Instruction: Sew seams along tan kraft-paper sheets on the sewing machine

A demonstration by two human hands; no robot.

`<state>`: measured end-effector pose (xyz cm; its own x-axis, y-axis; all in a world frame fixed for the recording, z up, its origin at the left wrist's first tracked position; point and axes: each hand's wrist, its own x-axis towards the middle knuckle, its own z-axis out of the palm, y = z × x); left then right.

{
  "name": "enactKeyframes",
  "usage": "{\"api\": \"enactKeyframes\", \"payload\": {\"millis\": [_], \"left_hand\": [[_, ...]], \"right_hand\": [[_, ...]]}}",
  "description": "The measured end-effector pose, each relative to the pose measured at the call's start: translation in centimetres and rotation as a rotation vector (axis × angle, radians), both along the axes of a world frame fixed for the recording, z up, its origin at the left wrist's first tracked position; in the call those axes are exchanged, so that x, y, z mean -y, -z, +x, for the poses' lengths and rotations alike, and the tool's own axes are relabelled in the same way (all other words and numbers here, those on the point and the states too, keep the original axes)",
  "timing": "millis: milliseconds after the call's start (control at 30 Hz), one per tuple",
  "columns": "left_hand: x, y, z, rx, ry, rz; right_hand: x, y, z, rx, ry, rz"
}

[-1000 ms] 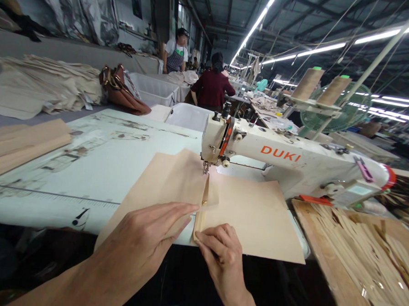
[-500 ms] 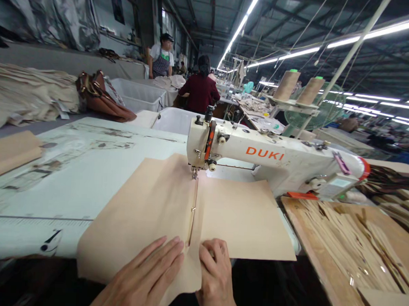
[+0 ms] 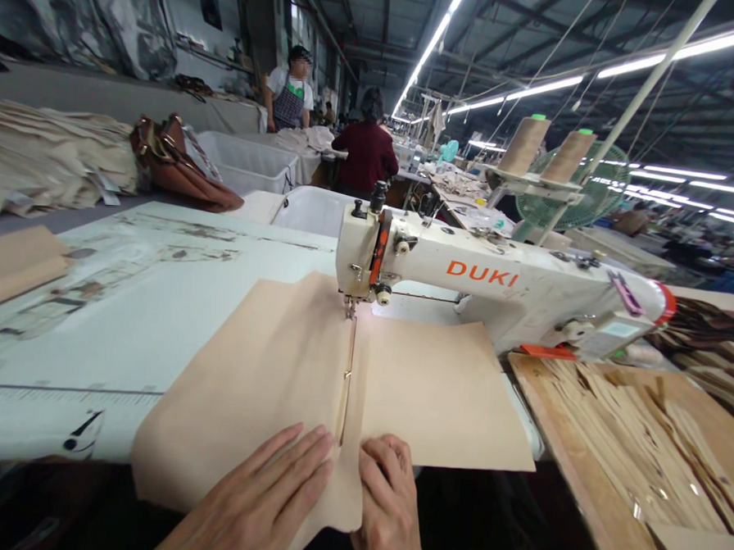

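Observation:
A tan fabric panel point(image 3: 257, 359) lies across the machine bed, its near edge hanging over the front. A zipper point(image 3: 347, 389) with a small metal pull runs along a slit in it, up to the presser foot point(image 3: 351, 309) of the white sewing machine point(image 3: 429, 258). My left hand point(image 3: 269, 491) rests flat on the panel left of the zipper's near end, fingers stretched out. Right of the zipper, my right hand point(image 3: 389, 498) has its fingers curled and closed on the panel's near edge; its fingertips are partly hidden.
On the right a wooden board point(image 3: 527, 382) holds several zipper strips point(image 3: 629, 436). A brown leather bag point(image 3: 185, 167) and stacked fabric point(image 3: 47, 151) lie at the back left. Two thread cones point(image 3: 525, 145) stand behind the machine. Two people are farther back, near white bins point(image 3: 250, 166).
Almost nothing differs. The camera view has shifted slightly, and both hands keep the same places on the panel.

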<state>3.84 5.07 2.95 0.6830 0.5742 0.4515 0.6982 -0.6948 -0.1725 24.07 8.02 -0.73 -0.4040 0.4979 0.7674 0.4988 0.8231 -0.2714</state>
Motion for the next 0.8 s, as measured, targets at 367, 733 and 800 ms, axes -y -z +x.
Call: {"api": "enactKeyframes", "payload": {"millis": [367,733,800], "left_hand": [[-0.5,0.0,-0.7,-0.003,0.05,-0.207],[-2.9,3.6,-2.3,-0.084,0.124,-0.05],[-3.3,4.6,-2.3,-0.12,0.092,0.058]], "right_hand": [[-0.5,-2.0,1.5,0.01,-0.017,-0.145],[-5.9,-4.0,-0.6,0.443,0.084,-0.323],[-6.5,-3.1,-0.5,0.493,0.097,-0.277]]}}
